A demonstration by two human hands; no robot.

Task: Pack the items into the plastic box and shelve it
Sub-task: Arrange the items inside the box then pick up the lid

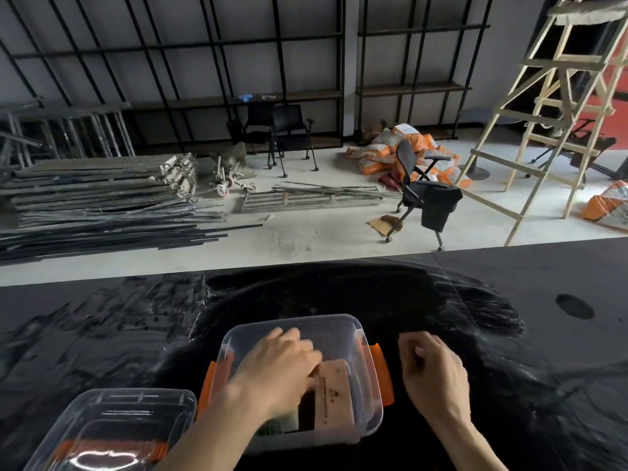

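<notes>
A clear plastic box (343, 329) with orange side latches stands on the black table in front of me. Inside it lie a tan flat packet (334, 392), a dark item and something green near the front wall. My left hand (282, 365) reaches down into the box, fingers spread and blurred, resting on the items beside the tan packet; whether it grips one is unclear. My right hand (433, 372) hovers just right of the box with fingers loosely curled and nothing in it. The clear lid (112, 426) with orange clips lies at the lower left.
The black table (475, 300) is covered in wrinkled film and has a round hole (575, 305) at the right. Beyond it are black wall shelves (289, 93), an office chair (424, 192), stacked metal bars (102, 205), orange sacks (401, 147) and a wooden ladder (550, 107).
</notes>
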